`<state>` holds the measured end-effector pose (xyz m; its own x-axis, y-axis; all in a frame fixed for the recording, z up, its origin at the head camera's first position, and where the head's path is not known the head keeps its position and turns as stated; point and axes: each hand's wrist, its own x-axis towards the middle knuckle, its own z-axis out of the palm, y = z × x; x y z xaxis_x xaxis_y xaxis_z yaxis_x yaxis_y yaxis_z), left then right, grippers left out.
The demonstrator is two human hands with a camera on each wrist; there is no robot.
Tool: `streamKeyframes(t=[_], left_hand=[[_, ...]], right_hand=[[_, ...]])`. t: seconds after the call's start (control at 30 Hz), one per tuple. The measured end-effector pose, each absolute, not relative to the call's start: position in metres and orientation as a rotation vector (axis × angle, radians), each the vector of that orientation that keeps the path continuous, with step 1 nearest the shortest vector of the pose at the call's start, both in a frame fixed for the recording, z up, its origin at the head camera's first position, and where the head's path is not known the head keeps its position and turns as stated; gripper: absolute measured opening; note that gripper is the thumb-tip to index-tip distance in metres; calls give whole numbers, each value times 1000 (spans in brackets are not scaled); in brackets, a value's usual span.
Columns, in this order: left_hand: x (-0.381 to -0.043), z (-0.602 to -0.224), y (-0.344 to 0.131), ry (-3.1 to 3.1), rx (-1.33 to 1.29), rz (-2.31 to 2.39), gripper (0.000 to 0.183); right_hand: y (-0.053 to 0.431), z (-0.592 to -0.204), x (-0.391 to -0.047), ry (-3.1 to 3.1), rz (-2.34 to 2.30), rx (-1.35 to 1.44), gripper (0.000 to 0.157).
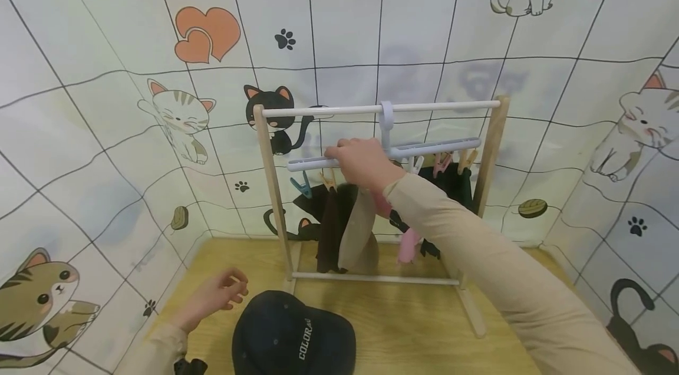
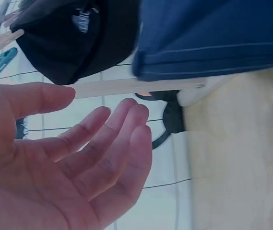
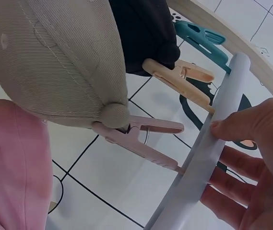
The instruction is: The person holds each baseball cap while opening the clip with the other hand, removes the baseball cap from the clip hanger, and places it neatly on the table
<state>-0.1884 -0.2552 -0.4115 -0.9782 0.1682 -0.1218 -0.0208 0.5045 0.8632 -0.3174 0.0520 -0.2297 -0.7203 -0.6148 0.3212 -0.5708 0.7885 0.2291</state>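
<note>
the right hand (image 1: 366,163) grips the pale hanger (image 1: 437,147) from above — in the right wrist view the thumb is on one side of the bar and the fingers are going around the other. the hook of this hanger sits on the rail (image 1: 329,110) of the rack, above the hand and a little to its right. below the hand, clothespins carry caps: the beige cap (image 3: 64,62) on a pale pink clip (image 3: 141,151), and the black cap (image 3: 143,33) on an orange clip (image 3: 182,88). a teal clip (image 3: 203,43) is farther left of the hand. the left hand (image 1: 214,295) holds nothing, its fingers are relaxed and slightly bent — the dark blue cap (image 1: 286,334) lies on the bench (image 1: 403,316) just to its right.
</note>
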Motion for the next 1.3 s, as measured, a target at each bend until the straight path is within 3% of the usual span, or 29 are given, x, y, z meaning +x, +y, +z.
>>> streamKeyframes(t=[0.47,1.3], left_hand=[[-212,-380,-219,2691,368,1286,15],[-242,-361,-163,2648,679,1200,11]], right_hand=[[54,-213,-321,-2763,47,953,24],[57,-206,-326,-2885,86,961,25]])
